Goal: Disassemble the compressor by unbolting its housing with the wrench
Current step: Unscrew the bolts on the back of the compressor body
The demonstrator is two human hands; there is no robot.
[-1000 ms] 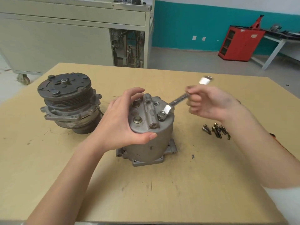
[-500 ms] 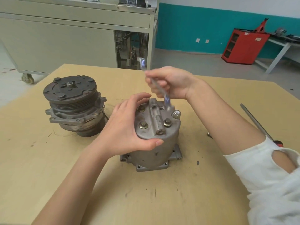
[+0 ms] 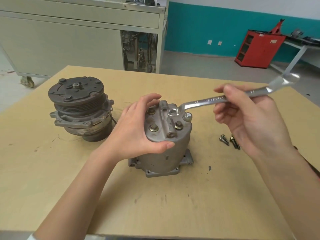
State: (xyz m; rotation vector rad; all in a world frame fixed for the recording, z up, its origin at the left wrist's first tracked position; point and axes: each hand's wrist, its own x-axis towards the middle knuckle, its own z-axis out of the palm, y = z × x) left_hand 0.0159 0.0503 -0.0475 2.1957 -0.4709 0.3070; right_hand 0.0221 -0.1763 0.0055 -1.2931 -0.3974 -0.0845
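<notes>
Now the right hand (image 3: 245,118) has swung the wrench (image 3: 207,100) onto the housing (image 3: 164,153)

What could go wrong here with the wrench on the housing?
1. The right hand holds the wrench mid-shank with its fingers alone, so the ring end could slip off under load.
2. The left hand grips the housing top close to the ring end, and a slip could hit it.
3. Loose bolts lie by the right wrist, where the arm could sweep them away.
</notes>
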